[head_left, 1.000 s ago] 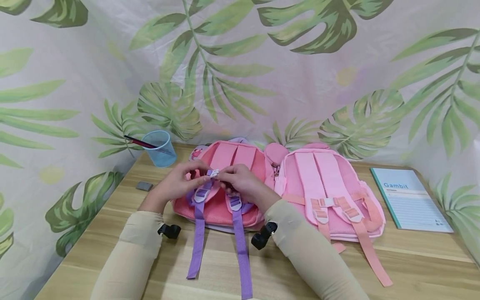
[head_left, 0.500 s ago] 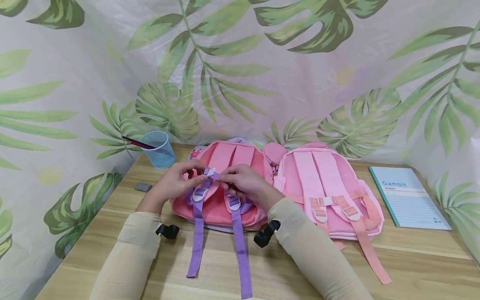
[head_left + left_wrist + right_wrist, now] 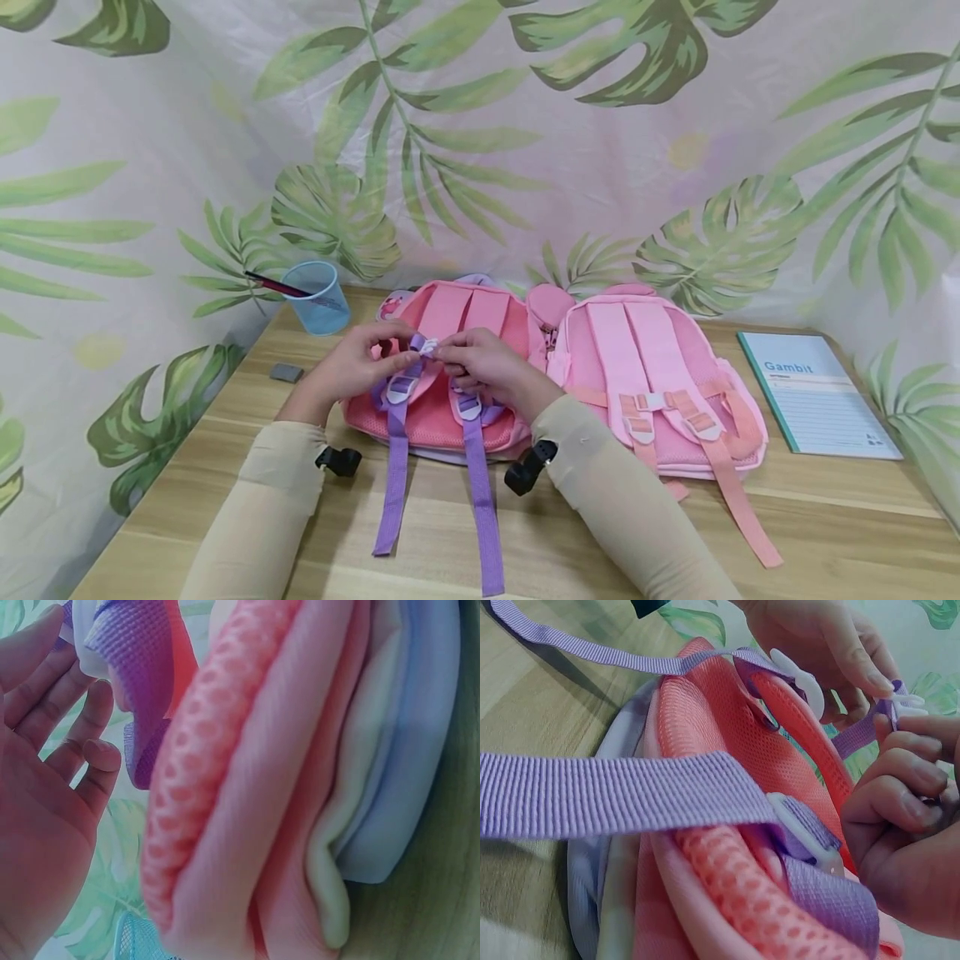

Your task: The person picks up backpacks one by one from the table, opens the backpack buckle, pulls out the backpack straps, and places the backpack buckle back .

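A coral-pink backpack (image 3: 491, 429) lies with its back panel and shoulder straps upward. Above it, my left hand (image 3: 352, 362) pinches a small white pronged buckle (image 3: 429, 347) where a purple strap (image 3: 855, 737) runs into it. From the other side, the thumb and forefinger of my right hand (image 3: 483, 367) pinch the same buckle; its remaining fingers curl in, seen in the right wrist view. The fingertips partly hide how strap and buckle meet. White strap adjusters (image 3: 401, 388) sit below the hands, with long purple webbing tails (image 3: 392, 492) hanging onto the table.
On the right lies a light-pink backpack (image 3: 615, 358) with a white chest buckle (image 3: 655, 402). Farther right is a notebook (image 3: 817, 400). A blue mesh cup (image 3: 318, 304) holding pencils stands at the back left, near a grey eraser (image 3: 287, 372). A leaf-print curtain (image 3: 480, 150) backs the wooden table.
Half a second ago, purple webbing showed between my right fingers and the buckle; now those fingers are against the white prongs. The left hand has barely moved.
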The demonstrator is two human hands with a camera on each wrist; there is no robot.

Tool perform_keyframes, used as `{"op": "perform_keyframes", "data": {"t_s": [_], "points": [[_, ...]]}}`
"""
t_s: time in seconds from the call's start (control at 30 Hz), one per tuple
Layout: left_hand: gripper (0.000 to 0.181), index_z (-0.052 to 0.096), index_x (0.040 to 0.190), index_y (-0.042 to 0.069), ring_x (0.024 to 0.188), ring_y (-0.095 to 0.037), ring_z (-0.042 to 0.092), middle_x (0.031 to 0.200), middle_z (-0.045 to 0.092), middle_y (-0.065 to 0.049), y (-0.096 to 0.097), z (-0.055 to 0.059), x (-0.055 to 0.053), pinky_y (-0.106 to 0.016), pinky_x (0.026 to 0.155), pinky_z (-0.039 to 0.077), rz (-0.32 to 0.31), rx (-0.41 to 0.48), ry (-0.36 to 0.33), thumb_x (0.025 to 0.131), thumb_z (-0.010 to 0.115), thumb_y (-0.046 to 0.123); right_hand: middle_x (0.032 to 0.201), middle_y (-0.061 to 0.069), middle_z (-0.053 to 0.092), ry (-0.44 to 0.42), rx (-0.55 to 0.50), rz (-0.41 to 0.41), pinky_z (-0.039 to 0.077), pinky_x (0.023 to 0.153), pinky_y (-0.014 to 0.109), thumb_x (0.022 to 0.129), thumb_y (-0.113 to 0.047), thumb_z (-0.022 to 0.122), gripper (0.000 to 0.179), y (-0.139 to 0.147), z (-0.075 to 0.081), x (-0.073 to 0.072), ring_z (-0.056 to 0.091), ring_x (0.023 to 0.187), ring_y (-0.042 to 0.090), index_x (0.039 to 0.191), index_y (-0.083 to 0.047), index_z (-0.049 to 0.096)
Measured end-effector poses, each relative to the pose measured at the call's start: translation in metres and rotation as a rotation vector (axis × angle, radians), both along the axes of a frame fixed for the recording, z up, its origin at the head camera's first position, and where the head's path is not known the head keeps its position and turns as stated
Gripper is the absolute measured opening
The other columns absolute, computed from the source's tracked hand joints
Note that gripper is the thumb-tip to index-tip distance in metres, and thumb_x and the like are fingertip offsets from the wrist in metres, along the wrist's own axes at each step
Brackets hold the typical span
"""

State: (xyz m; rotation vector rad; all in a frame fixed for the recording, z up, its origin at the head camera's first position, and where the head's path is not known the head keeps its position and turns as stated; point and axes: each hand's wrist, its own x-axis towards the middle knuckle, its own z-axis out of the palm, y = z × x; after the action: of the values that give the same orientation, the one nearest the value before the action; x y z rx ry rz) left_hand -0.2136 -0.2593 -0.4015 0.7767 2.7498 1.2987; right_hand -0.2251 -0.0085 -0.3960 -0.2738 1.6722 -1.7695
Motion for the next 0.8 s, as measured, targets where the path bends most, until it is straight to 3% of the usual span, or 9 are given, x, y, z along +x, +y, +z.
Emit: {"op": "perform_keyframes", "data": {"t_s": [0.17,0.5,0.67,0.8], "points": [[0.018,0.078,0.118,0.016,0.095,-0.018,0.059,0.101,0.07,0.0,-0.0012,0.0003,0.0008,-0.036,0.08,0.047,0.001,0.013,0.014,0.1,0.077,0.014,0.067,-0.002,0.053,0.007,0.046,0.007,0.027,0.045,0.027,0.11,-0.022,0.062,0.025,0.0065,-0.0032,-0.0014,0.041,0.05,0.009,0.115,0.0,0.073],[0.017,0.078,0.116,0.014,0.094,-0.017,0.06,0.1,0.071,-0.001,-0.0011,-0.0022,0.0,-0.037,0.08,0.048,-0.016,0.018,0.025,0.099,0.078,0.012,0.07,-0.001,0.057,0.044,0.033,0.032,0.03,0.046,0.027,0.112,-0.015,0.055,0.024,0.0067,-0.0052,-0.0009,0.044,0.051,0.01,0.119,0.005,0.067],[0.017,0.078,0.115,0.012,0.093,-0.018,0.061,0.101,0.072,-0.001,0.0006,-0.002,-0.0007,-0.033,0.081,0.05,-0.032,0.019,0.031,0.099,0.078,0.011,0.071,-0.002,0.049,-0.004,0.013,0.022,0.027,0.047,0.027,0.113,-0.015,0.052,0.022,0.0042,-0.0012,0.0005,0.039,0.051,0.009,0.123,0.002,0.064],[0.016,0.078,0.114,0.012,0.093,-0.017,0.061,0.1,0.072,-0.001,0.0006,-0.0024,-0.0003,-0.033,0.081,0.051,-0.045,0.018,0.043,0.098,0.079,0.009,0.069,-0.004,0.039,-0.094,-0.058,0.01,0.024,0.046,0.023,0.116,-0.018,0.043,0.023,0.0021,0.0,0.0008,0.031,0.05,0.007,0.11,-0.005,0.06]]}}
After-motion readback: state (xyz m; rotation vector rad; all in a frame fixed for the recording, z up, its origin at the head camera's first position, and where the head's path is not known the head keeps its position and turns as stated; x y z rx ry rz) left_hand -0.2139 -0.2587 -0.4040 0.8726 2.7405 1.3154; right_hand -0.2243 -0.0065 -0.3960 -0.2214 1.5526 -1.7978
